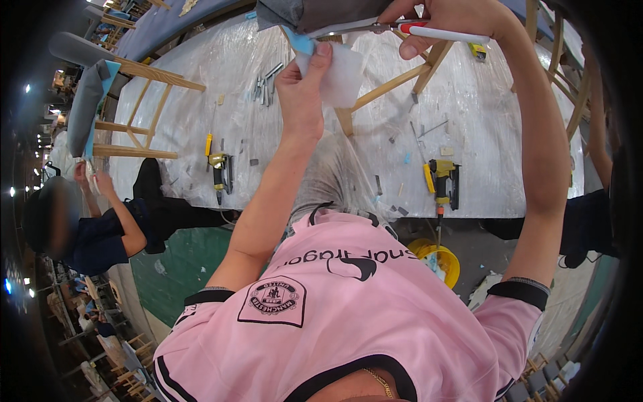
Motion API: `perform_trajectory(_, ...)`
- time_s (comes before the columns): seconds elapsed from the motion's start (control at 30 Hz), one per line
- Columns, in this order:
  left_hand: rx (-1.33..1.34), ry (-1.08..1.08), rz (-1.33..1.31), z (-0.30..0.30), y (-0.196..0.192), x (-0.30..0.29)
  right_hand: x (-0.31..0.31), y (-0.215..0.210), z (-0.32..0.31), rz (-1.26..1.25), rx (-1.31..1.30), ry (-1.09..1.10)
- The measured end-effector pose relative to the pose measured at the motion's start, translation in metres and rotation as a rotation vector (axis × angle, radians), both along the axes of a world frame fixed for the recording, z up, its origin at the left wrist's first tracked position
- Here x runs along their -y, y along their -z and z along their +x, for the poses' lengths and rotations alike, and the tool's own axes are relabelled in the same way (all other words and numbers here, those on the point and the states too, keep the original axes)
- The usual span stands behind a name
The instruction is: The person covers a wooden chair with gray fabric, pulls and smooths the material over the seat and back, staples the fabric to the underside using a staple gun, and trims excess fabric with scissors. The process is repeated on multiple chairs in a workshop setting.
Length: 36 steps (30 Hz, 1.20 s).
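as the left hand pinches a white sheet below a grey upholstered chair, seemingly to keep it taut, the right hand grips scissors level beside it, the chair over the film-covered bench, apparently for easy reach.

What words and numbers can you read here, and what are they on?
I won't copy words out, but here's where they are.
Pink shirt: big black lettering across the front.
Shield-shaped badge on the shirt: smaller black lettering.
Left nail gun and right nail gun: any markings are too small to read.
Scissors in the right hand: none I can see.
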<state>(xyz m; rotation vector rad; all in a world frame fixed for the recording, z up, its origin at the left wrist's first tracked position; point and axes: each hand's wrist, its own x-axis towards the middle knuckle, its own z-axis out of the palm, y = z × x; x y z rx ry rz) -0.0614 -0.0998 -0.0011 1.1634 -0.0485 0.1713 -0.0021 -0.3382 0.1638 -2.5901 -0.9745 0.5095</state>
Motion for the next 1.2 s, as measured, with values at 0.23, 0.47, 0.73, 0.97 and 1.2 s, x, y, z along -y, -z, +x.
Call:
perform_trajectory(0.23, -0.015, 0.011, 0.112, -0.007, 0.008, 0.000, 0.040, 0.096, -0.043, 0.411, -0.070, 0.277)
perform_trajectory(0.47, -0.218, 0.284, 0.434, -0.044, 0.113, 0.028, -0.024, 0.298, -0.158, 1.345, -0.280, 0.848)
perform_trajectory(0.73, -0.508, 0.860, 0.735, -0.088, 0.203, 0.064, -0.045, 0.418, -0.257, 1.640, -0.226, 1.429)
perform_trajectory(0.97, -0.276, 1.183, 0.937, -0.131, 0.223, 0.102, 0.034, 0.461, -0.390, 1.297, -0.046, 1.936)
perform_trajectory(1.2, -0.395, 1.138, 0.893, -0.078, 0.175, 0.077, 0.097, 0.589, -0.533, 0.317, 0.249, 2.760)
